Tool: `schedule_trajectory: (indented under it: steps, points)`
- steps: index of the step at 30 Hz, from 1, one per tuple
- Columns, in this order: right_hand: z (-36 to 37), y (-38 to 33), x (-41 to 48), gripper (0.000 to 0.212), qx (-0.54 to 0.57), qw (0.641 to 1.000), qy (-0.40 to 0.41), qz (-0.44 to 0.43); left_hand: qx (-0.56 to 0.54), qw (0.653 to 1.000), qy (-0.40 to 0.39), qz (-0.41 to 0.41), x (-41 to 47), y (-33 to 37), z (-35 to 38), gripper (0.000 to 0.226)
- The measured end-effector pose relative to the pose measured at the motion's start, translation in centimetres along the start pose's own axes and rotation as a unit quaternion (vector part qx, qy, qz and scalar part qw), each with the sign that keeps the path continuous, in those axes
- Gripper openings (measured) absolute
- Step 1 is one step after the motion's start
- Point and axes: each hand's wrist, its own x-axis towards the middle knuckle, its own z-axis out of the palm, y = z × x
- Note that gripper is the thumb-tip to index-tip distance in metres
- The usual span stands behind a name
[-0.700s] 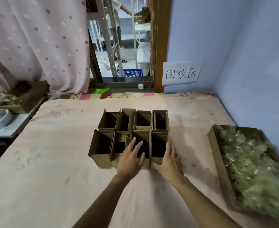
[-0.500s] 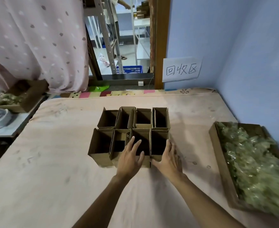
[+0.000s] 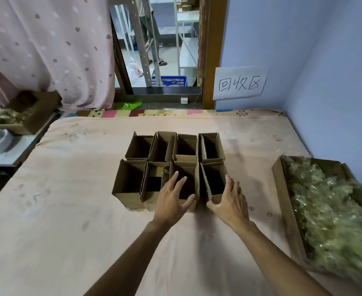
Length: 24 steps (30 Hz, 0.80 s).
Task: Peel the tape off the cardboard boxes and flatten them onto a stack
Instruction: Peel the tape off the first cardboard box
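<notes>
Several small open-topped cardboard boxes [image 3: 133, 180] stand in two rows in the middle of the pink-covered table [image 3: 69, 231]. My left hand [image 3: 171, 201] rests on the third box of the near row [image 3: 186, 178], fingers stretched over its opening and thumb along its front wall. My right hand [image 3: 229, 201] lies against the right side of the near row's last box [image 3: 215, 180], fingers straight and thumb at the front corner. I cannot make out any tape on the boxes.
A shallow cardboard tray [image 3: 281, 189] full of crumpled clear tape [image 3: 329, 210] sits at the table's right edge, against the blue wall. Another box [image 3: 39, 114] of scraps stands off the table's far left. A paper sign [image 3: 239, 83] hangs on the back wall.
Both hands stay on the same two near boxes. The last near box now shows a narrow gap from its neighbour. The view has shifted slightly.
</notes>
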Motion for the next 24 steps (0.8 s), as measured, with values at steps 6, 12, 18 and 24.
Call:
schedule_trajectory:
  steps: [6, 12, 18, 24]
  points:
    - [-0.5, 0.9, 0.3, 0.117, -0.007, 1.000, 0.002, 0.004, 0.071, 0.997, -0.005, 0.016, 0.8, 1.3, 0.6, 0.076]
    - [-1.1, 2.2, -0.1, 0.114, -0.018, 1.000, 0.010, 0.001, 0.084, 0.996, -0.028, -0.001, 1.5, 2.4, 1.4, 0.060]
    - [-1.5, 3.5, -0.9, 0.114, 0.000, 1.000, 0.015, 0.021, 0.029, 0.999, -0.011, -0.014, 1.4, 3.1, 2.1, 0.057]
    - [-1.5, 4.9, -2.1, 0.114, 0.002, 0.999, 0.025, 0.028, 0.038, 0.999, 0.003, -0.002, 1.0, 3.8, 2.6, 0.049]
